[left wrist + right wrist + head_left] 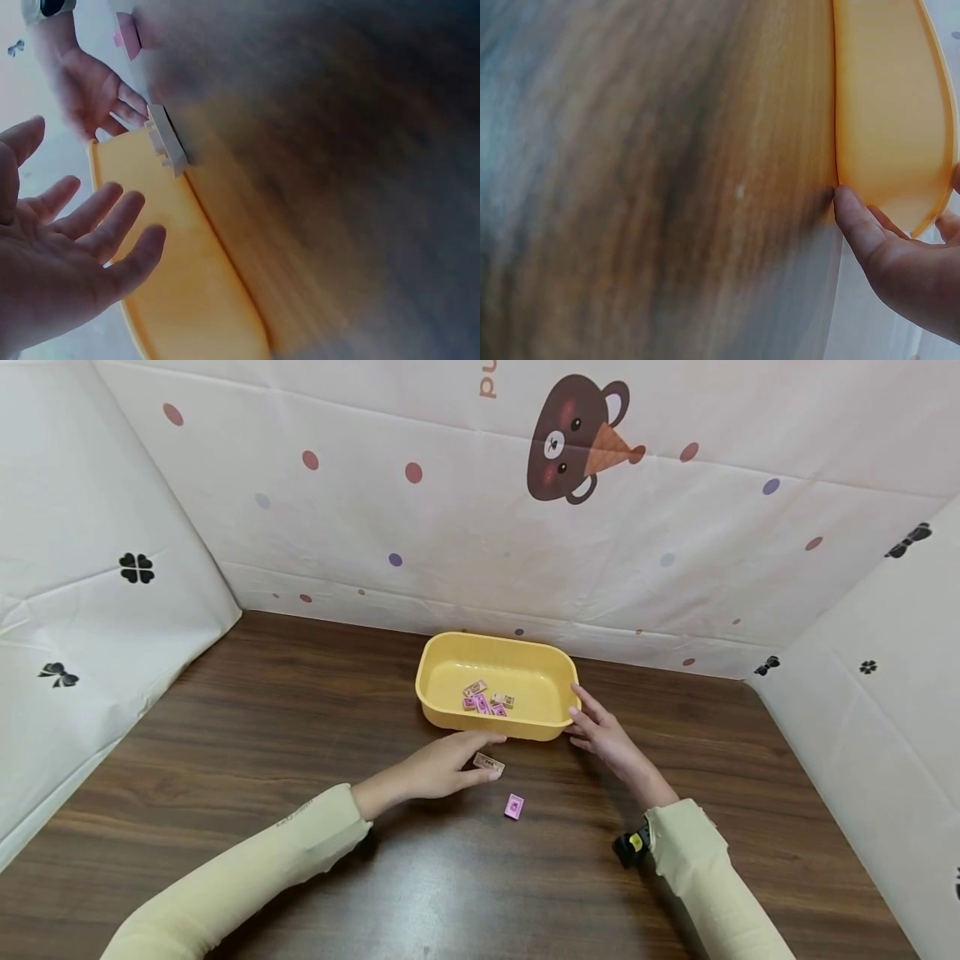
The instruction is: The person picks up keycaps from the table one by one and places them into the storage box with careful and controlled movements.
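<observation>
A yellow plastic bin (457, 720) stands on the table with several small pink and beige toy bricks (482, 703) inside. In front of it lies a beige brick (489, 765), raised studs showing in the left wrist view. My left hand (442, 766) hovers around this brick, thumb and fingers apart on either side; a gap shows in the left wrist view (82, 255). Nearer to me is a pink brick (513, 807). My right hand (611, 747) touches the bin's right end with fairly straight fingers, one fingertip low on the wall (877, 240).
The dark wood table (300, 710) extends to both sides of the bin. Behind it hangs a pale printed sheet (465, 527) with dots and a bear, close to the bin's far side. White sheets (67, 610) enclose the left and right sides.
</observation>
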`<state>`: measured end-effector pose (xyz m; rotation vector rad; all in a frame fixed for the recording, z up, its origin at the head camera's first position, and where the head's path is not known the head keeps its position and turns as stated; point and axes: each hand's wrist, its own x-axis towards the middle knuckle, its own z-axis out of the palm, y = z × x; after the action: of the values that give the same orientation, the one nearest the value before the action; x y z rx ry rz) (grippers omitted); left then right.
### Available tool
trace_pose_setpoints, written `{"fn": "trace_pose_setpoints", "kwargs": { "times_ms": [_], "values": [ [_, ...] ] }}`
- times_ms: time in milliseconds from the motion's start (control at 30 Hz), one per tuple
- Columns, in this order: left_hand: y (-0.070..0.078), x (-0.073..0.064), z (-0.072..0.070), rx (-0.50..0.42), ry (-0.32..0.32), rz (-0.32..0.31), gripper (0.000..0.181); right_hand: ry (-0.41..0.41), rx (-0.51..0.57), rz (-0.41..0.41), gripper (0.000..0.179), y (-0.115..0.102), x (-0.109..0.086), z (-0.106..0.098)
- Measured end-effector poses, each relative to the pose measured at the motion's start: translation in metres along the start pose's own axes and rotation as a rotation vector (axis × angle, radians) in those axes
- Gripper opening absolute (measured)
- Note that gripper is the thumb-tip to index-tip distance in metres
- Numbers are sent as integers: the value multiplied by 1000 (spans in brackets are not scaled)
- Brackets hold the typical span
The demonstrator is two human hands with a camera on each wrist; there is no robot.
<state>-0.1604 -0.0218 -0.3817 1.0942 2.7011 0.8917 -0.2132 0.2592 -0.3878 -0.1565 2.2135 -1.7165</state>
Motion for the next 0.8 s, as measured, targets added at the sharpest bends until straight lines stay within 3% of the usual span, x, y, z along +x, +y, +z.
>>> {"fn": "trace_pose_setpoints", "kwargs": {
  "times_ms": [267,633,800],
  "values": [
    [-9,6,-2,-202,-60,-28,45,-4,-7,2,60,0,0,0],
    [-22,16,-1,-290,-122,-113,35,-7,6,4,60,1,1,0],
    [-26,21,-1,-305,-157,-117,33,-3,3,-10,60,2,2,-1]
  ]
}}
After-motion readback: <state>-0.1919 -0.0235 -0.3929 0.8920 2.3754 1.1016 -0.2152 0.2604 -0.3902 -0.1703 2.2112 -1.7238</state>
